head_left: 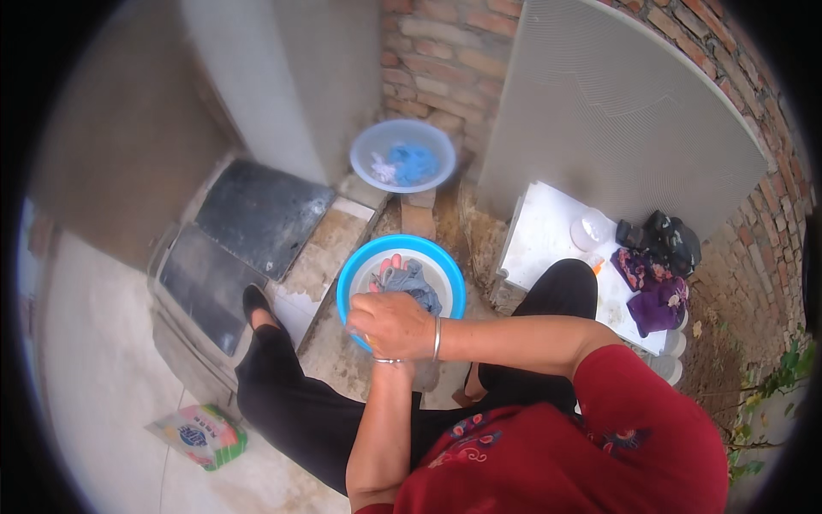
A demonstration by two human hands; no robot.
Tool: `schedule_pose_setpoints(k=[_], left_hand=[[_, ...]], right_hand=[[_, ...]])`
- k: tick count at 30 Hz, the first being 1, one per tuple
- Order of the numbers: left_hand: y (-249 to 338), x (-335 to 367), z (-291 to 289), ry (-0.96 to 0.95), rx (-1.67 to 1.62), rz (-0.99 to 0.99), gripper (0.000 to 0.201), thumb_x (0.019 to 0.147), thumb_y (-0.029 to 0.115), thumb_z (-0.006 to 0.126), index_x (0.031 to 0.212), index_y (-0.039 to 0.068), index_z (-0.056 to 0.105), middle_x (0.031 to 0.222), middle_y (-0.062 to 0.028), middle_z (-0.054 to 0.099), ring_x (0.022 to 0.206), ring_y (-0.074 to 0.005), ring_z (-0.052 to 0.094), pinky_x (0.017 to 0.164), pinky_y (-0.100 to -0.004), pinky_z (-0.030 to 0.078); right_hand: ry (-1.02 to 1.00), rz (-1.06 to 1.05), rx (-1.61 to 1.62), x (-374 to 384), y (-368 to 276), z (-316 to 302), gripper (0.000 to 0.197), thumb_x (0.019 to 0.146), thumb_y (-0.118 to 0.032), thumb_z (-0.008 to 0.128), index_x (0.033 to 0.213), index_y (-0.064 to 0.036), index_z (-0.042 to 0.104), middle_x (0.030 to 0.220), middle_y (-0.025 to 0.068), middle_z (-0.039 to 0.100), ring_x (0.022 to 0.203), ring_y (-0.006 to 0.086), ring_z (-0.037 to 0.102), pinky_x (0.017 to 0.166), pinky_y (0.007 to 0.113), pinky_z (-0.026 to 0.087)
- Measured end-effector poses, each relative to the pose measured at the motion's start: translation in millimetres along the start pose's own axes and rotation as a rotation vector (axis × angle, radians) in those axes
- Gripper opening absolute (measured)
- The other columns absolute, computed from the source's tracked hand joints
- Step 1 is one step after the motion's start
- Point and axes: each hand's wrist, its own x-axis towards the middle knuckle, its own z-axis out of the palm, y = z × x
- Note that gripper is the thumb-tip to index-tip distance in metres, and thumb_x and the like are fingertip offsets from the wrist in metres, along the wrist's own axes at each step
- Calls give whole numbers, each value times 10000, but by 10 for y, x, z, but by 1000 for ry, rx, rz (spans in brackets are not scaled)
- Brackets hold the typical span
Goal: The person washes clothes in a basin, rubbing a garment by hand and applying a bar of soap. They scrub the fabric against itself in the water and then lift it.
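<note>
A bright blue basin (pixel 355 274) sits on the ground between my knees, holding water and a grey-blue cloth (pixel 415 283). My right hand (pixel 390 321) is closed over the near part of that cloth, above the basin's near rim, and wears a metal bangle. My left hand (pixel 390 265) reaches under the right one into the basin; only its fingertips show at the cloth, so its hold is unclear. My forearms cross over the basin's near edge.
A pale blue basin (pixel 364 167) with blue and white cloth stands farther back by the brick wall. A white slab (pixel 548 231) at right carries a clear bowl, purple and dark clothes. A detergent bag (pixel 197 435) lies at lower left. Dark mats lie left.
</note>
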Motion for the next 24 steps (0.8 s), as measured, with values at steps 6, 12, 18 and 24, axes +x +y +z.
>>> schedule_pose_setpoints(k=[6,12,18,24], left_hand=[[-133,30,274,147,-18,-83,321,947,282,402,1189,75,446,1207,-54,495,1125,-198,476,949,-376,401],[-78,28,-253,-34,50,3,381,938,278,415,1239,45,429,1246,-76,487,1140,-213,475,955,-348,396],[51,-13,274,121,66,-79,441,951,306,368,1262,-5,404,1294,-129,456,1171,-276,454,1013,-418,334],[205,18,326,79,1,-28,493,956,360,320,1280,-5,388,1298,-146,451,1183,-291,446,994,-421,349]], right_hand=[[135,365,-213,188,570,-182,72,738,-89,552,797,-106,514,758,91,475,697,284,562,544,409,446],[9,138,69,15,91,-18,48,767,-75,543,801,-95,516,825,115,507,713,334,553,561,423,446],[246,479,-154,193,1056,-321,84,810,-136,560,887,-103,554,873,96,561,684,286,557,612,364,455],[-94,873,729,27,1041,-620,257,865,-245,562,1042,-59,545,770,10,552,560,98,437,500,260,382]])
